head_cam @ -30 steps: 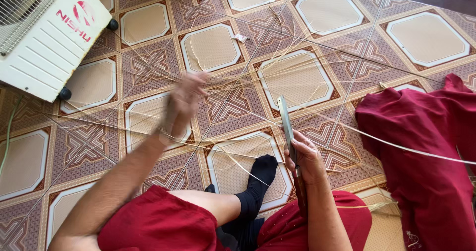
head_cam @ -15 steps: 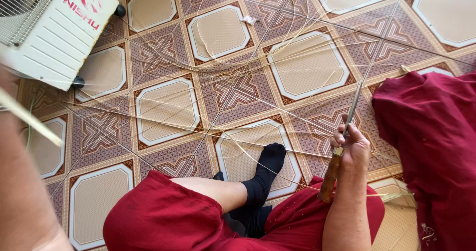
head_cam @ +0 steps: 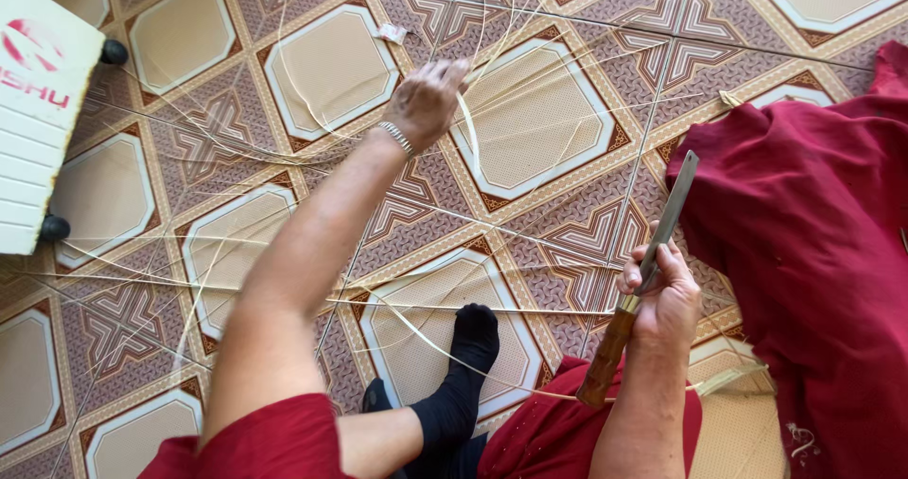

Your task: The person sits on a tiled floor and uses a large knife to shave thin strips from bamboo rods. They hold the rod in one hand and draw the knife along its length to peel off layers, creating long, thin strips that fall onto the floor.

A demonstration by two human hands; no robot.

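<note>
My left hand (head_cam: 426, 101) reaches forward over the patterned tile floor, fingers pinched on a thin pale bamboo strip (head_cam: 470, 134) that curves down and away from it. A metal bracelet sits on that wrist. My right hand (head_cam: 662, 285) is closed around a knife (head_cam: 653, 257) with a flat grey blade pointing up and a brown wooden handle pointing down toward my lap. Several long thin strips (head_cam: 530, 243) lie crisscrossed over the floor between the hands. My foot in a black sock (head_cam: 468, 351) rests on the tiles below them.
A white fan housing (head_cam: 38, 110) on black feet stands at the left edge. A heap of dark red cloth (head_cam: 813, 252) covers the floor on the right. A small scrap of paper (head_cam: 391, 33) lies on a far tile.
My left arm has come back from the left edge and stretched forward, taking hold of a strip. The right hand with the knife has stayed roughly in place.
</note>
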